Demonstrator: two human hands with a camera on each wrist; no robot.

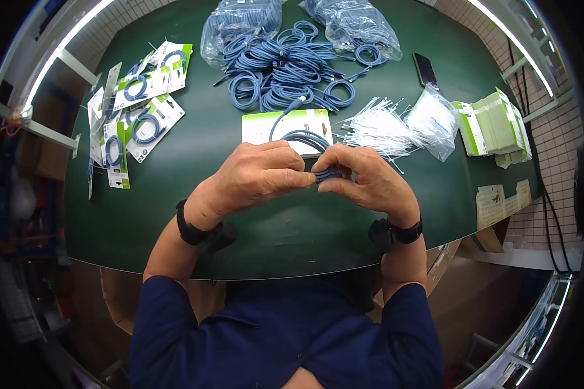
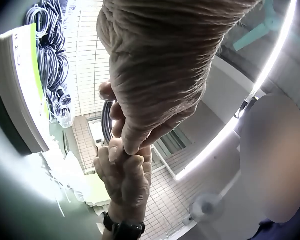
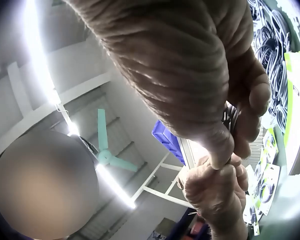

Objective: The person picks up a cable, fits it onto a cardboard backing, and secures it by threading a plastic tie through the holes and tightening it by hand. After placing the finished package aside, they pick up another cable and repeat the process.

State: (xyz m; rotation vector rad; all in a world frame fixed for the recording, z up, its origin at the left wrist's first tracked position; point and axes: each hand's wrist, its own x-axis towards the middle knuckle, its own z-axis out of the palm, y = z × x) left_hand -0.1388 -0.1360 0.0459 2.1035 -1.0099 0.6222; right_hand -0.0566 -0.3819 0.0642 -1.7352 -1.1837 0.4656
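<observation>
A blue-grey cable wound into a coil is held between both hands, just above a stack of white and green packaging cards. My left hand pinches the coil's near side between thumb and fingers. From the other side my right hand grips the same bundle, its thumb and forefinger curled about it. The fingertips of both hands meet there and hide part of the strands. One cable end with a plug sticks out beyond the cards. In the left wrist view, the coil shows behind the fingers.
Loose cable coils and bagged cables lie at the back. Carded cables are piled on the left. To the right are white cable ties, a plastic bag, a phone and stacked cards.
</observation>
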